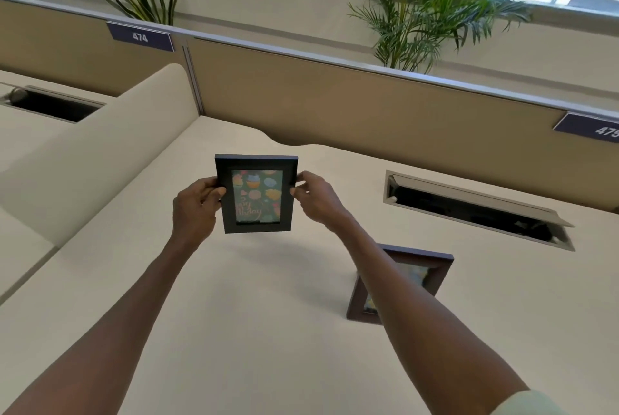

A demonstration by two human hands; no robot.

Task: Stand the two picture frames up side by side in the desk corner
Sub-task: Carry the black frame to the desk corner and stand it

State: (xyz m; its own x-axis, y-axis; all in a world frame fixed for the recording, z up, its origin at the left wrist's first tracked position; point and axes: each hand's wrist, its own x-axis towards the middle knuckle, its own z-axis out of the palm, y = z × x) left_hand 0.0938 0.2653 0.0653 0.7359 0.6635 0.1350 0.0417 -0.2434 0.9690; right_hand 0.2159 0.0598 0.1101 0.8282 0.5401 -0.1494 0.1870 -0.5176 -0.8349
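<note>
A black picture frame (257,193) with a green birthday card inside is held upright above the cream desk (254,331), its picture facing me. My left hand (196,210) grips its left edge and my right hand (316,198) grips its right edge. A second, dark brown picture frame (432,267) rests on the desk to the right, partly hidden behind my right forearm; whether it lies flat or leans I cannot tell. The desk corner (204,120) lies beyond the held frame, where the curved side divider meets the tan back partition.
A curved cream divider (83,160) bounds the desk on the left. The tan partition (368,106) runs along the back, with tags 474 and 475. An open cable slot (475,210) is cut into the desk at the right. Potted plants stand behind the partition.
</note>
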